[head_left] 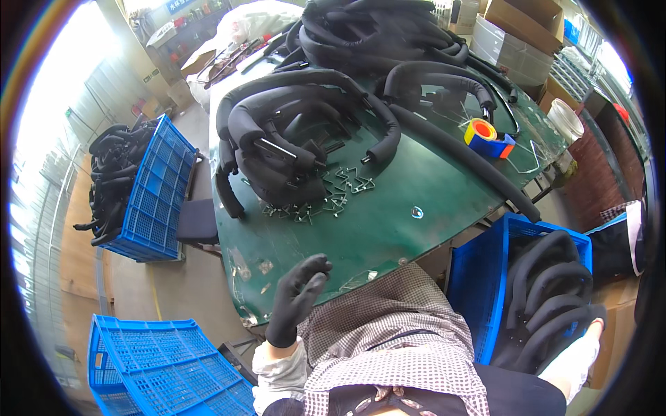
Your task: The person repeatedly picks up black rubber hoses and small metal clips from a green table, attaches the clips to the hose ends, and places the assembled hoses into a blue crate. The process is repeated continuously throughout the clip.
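My left hand [300,298], in a black glove, is raised in front of the near edge of the green table. Its fingers are loosely bent with the thumb apart, and nothing shows in it. Far to the right, my right hand [595,315] reaches to the curved black foam-covered tubes [555,288] in a blue crate [479,291]. Its dark glove blends with the tubes, so its fingers and any grip cannot be made out. On the table lie a pile of bent foam-covered tubes [253,128] with metal ends and several small bent wire clips [336,197] beside them.
The green table [388,232] also bears a bigger heap of black tubes [368,31], a long foam tube [461,156] and a blue tape dispenser [489,144] with a yellow-red roll. Blue crates, one filled [156,191] and another [166,364], stand at left. Cardboard boxes [517,48] are behind.
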Available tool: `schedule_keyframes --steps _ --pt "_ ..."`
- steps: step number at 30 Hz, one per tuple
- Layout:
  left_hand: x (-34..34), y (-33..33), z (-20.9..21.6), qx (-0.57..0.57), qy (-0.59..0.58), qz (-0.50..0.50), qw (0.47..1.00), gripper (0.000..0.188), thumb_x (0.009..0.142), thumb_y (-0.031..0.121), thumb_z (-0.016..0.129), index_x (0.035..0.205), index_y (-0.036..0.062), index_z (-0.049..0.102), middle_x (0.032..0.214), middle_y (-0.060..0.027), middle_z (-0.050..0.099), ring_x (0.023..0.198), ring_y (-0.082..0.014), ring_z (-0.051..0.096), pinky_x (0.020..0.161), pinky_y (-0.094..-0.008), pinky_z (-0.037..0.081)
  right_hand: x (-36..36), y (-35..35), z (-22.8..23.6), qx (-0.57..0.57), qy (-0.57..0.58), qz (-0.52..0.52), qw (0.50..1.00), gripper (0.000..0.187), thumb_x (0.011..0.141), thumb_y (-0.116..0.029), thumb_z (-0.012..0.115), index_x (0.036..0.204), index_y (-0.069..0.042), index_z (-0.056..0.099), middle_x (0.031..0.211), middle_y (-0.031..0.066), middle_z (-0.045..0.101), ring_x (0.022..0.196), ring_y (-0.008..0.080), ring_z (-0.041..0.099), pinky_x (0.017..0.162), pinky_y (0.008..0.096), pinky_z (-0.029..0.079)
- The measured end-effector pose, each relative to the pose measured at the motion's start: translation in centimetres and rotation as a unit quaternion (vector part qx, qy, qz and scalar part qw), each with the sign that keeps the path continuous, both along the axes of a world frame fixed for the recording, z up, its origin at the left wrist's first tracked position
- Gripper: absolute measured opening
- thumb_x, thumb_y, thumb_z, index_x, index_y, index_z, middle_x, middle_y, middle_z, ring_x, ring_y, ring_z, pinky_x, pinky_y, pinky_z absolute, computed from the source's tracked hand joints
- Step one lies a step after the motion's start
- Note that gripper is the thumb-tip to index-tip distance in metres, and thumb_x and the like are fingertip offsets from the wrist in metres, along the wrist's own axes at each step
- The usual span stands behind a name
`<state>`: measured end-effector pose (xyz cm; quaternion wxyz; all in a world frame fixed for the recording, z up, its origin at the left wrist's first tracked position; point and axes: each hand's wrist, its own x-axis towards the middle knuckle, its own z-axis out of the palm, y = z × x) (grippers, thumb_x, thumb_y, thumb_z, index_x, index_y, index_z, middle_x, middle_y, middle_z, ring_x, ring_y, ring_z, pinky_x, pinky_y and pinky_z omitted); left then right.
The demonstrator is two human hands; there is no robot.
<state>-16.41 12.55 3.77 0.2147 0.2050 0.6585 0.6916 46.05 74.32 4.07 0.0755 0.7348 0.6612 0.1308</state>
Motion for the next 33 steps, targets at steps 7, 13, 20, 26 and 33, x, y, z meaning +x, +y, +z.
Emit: schedule_keyframes --steps 7,13,20,26,33 --pt "-15.5 1.8 7.4 0.007 0.244 0.248 0.938 0.036 0.099 0.019 0.049 0.129 -0.0017 0.051 0.112 -0.0092 0.059 0.096 -0.0154 0.057 0.084 -0.0293 0.048 -16.0 1.9 6.9 0.121 0.059 0.255 0.958 0.034 0.097 -0.033 0.048 0.100 -0.003 0.064 0.090 0.0239 0.062 0.082 0.0398 0.062 0.070 0.0514 0.045" --pt "-32.4 -2.6 7.2 -0.250 0.565 0.305 0.724 0.031 0.099 0.017 0.050 0.118 -0.0065 0.055 0.108 -0.0224 0.063 0.099 -0.0288 0.060 0.088 -0.0367 0.046 -42.0 -15.7 7.5 -0.101 0.304 0.465 0.826 0.030 0.092 -0.031 0.059 0.089 0.000 0.061 0.074 0.0186 0.057 0.066 0.0322 0.056 0.064 0.0415 0.044" --pt "-37.7 0.0 10.4 -0.296 0.460 0.109 0.830 0.032 0.087 0.025 0.062 0.094 -0.0056 0.067 0.083 -0.0162 0.067 0.071 -0.0243 0.062 0.069 -0.0353 0.048 -48.4 -22.0 6.8 -0.230 0.370 0.513 0.739 0.027 0.083 -0.025 0.067 0.090 0.000 0.064 0.071 0.0166 0.057 0.063 0.0298 0.057 0.060 0.0383 0.044" --pt "-29.4 2.9 15.8 0.144 0.219 0.250 0.932 0.017 0.086 0.017 0.064 0.096 0.0036 0.061 0.073 0.0027 0.056 0.059 -0.0043 0.050 0.051 -0.0203 0.038 -50.3 -24.5 6.1 -0.336 0.408 0.533 0.661 0.028 0.079 -0.022 0.072 0.096 0.000 0.066 0.078 0.0161 0.064 0.069 0.0290 0.062 0.064 0.0357 0.048" --pt "-13.5 -3.2 14.2 0.264 0.142 0.319 0.899 0.020 0.100 0.026 0.051 0.103 0.0069 0.054 0.084 -0.0036 0.048 0.078 -0.0123 0.048 0.074 -0.0298 0.042 -54.8 -34.0 4.9 -0.496 0.509 0.574 0.408 0.063 0.072 -0.031 0.084 0.123 -0.003 0.058 0.098 0.0133 0.066 0.088 0.0218 0.065 0.079 0.0317 0.050"
